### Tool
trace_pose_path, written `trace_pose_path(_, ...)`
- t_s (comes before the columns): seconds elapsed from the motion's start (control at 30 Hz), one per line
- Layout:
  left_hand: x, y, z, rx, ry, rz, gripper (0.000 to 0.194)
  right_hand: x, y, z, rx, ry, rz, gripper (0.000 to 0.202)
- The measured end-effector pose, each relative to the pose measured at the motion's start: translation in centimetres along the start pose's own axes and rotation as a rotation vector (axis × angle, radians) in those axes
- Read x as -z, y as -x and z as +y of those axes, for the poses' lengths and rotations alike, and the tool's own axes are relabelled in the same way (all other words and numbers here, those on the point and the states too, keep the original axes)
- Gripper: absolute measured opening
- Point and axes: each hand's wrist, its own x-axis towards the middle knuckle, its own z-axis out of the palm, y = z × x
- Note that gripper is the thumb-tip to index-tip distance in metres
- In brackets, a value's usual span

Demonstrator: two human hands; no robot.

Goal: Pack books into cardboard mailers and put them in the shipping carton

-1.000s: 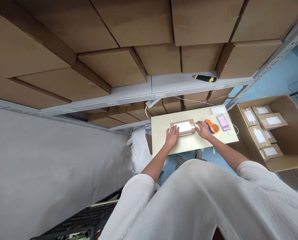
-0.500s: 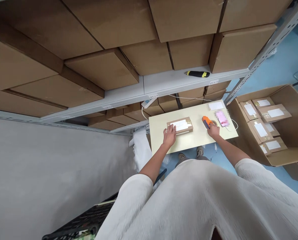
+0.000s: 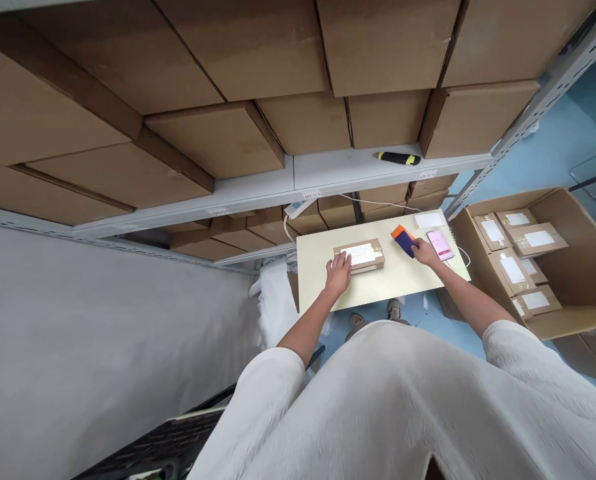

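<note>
Nearest to us is our white shirt (image 3: 378, 400), with a black crate (image 3: 198, 437) low on the left and our shoes (image 3: 357, 321) showing just before the near edge of the pale table (image 3: 378, 290). On that table our left hand (image 3: 339, 273) rests on the left end of a small cardboard box (image 3: 365, 264), its fingers laid on the top at the edge of the white label (image 3: 361, 253). We cannot tell whether the thumb presses the side, so whether this hand grips or only steadies is unclear to us. The box lies flat, most of it to the right of those fingers.

Our right hand (image 3: 425, 253) is closed around the near right end of an orange and dark blue tape dispenser (image 3: 404, 241), which points away from us, to the right of the box and apart from it. Just beside that hand lies a phone (image 3: 440, 245), and past it a white sheet (image 3: 429, 219). Off to the right, a big carton (image 3: 578, 267) holds labelled parcels (image 3: 538, 238). Beyond the table, a black and yellow knife (image 3: 399, 158) lies on a grey shelf (image 3: 338, 162) before stacked brown cartons (image 3: 302, 123).
</note>
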Motion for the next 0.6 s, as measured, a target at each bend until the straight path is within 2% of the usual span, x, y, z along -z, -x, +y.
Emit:
trace_pose_path(0.1, 0.0, -0.1, -0.2, -0.009, 0.017, 0.011, 0.058, 1.5, -0.9, -3.4, 0.184, -0.221, -0.110, 0.034)
trace_pose_path(0.17, 0.0, -0.2, -0.4, -0.016, 0.022, 0.016, 0.057, 1.8, -1.1, -6.2, 0.293, -0.351, -0.206, 0.034)
trace_pose_path(0.3, -0.1, -0.3, -1.2, -0.043, 0.027, 0.027, 0.054, 0.5, -0.9, -11.3, 0.368, -0.501, -0.394, 0.038)
trace_pose_path(0.37, -0.2, -0.4, -1.6, -0.059, 0.025, 0.034, 0.054, -0.7, -0.6, -13.1, 0.355, -0.483, -0.426, 0.034)
trace_pose_path(0.5, -0.6, -0.4, -2.2, -0.079, 0.020, 0.045, 0.054, -2.2, 0.1, -14.7, 0.303, -0.325, -0.361, 0.030)
trace_pose_path(0.6, -0.9, -0.5, -2.3, -0.078, 0.036, 0.051, 0.055, -2.3, 0.5, -14.7, 0.363, -0.255, -0.377, 0.046)
